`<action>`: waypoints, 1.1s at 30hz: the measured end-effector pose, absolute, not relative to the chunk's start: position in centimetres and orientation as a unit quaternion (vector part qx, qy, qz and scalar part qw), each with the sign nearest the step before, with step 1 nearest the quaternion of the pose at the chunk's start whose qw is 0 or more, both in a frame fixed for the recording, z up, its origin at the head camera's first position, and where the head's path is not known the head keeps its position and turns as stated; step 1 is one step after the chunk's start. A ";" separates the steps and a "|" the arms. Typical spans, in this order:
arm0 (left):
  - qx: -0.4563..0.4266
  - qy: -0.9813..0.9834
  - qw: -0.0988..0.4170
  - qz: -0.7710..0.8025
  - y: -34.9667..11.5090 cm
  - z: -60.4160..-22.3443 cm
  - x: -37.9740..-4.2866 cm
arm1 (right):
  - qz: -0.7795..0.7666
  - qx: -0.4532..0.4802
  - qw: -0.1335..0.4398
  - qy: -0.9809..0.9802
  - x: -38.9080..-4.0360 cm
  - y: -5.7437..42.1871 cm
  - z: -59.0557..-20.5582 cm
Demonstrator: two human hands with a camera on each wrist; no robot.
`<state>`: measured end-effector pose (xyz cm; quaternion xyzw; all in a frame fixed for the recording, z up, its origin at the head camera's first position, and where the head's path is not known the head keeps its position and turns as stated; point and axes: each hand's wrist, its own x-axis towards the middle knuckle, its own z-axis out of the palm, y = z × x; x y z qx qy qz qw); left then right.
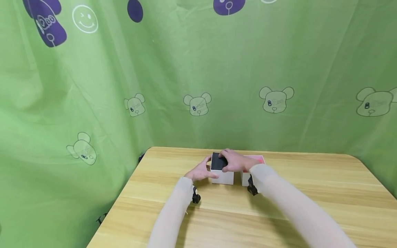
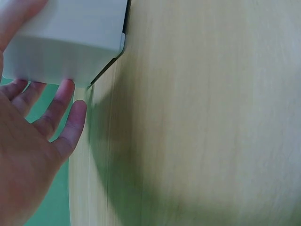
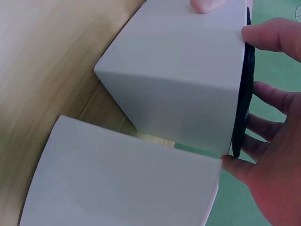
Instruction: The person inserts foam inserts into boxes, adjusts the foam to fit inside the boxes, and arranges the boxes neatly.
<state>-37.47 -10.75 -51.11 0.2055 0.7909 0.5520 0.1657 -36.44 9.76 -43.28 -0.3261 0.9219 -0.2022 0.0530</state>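
A white box (image 1: 223,177) stands near the back of the table, with a flat black piece (image 1: 218,163) over its top. In the right wrist view the black piece (image 3: 244,89) sticks out a little past the rim. My left hand (image 1: 201,171) holds the box from its left side, thumb on the front face and fingers along the side in the left wrist view. From above, my right hand (image 1: 233,161) grips the black piece: its thumb (image 3: 265,36) is at the front rim and the fingertips touch the black surface. What lies inside the box is hidden.
A second white box (image 1: 245,179), pink inside, stands just right of the first with a narrow gap between, partly under my right wrist. The wooden table (image 1: 310,193) ends at a green curtain (image 1: 235,127) behind.
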 end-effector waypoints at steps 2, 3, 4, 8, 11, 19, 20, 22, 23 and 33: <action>0.207 0.792 0.165 0.551 -10.7 -51.1 -37.4 | -0.209 -0.325 0.057 0.920 -36.4 9.7 -43.4; 0.207 0.793 0.166 0.549 -10.7 -51.1 -37.4 | -0.214 -0.324 0.059 0.920 -36.4 9.7 -43.4; 0.207 0.793 0.165 0.548 -10.7 -51.0 -37.3 | -0.217 -0.323 0.062 0.919 -36.4 9.7 -43.4; 0.209 0.796 0.162 0.545 -10.8 -50.9 -37.2 | -0.223 -0.320 0.064 0.919 -36.5 9.7 -43.6; 0.208 0.797 0.162 0.544 -10.9 -51.0 -37.2 | -0.222 -0.316 0.062 0.920 -36.6 9.7 -44.0; 0.207 0.794 0.162 0.548 -10.9 -51.1 -37.3 | -0.192 -0.354 0.035 0.915 -37.0 9.8 -45.0; 0.208 0.794 0.162 0.548 -10.8 -51.1 -37.3 | -0.191 -0.360 0.031 0.913 -37.1 9.8 -45.0; 0.207 0.795 0.161 0.548 -10.9 -51.1 -37.3 | -0.188 -0.367 0.031 0.910 -37.1 9.8 -45.1; 0.206 0.795 0.161 0.548 -10.9 -51.1 -37.3 | -0.187 -0.370 0.031 0.909 -37.1 9.8 -45.0; 0.207 0.792 0.165 0.550 -10.9 -51.1 -37.6 | -0.178 -0.379 0.019 0.908 -37.0 9.7 -44.9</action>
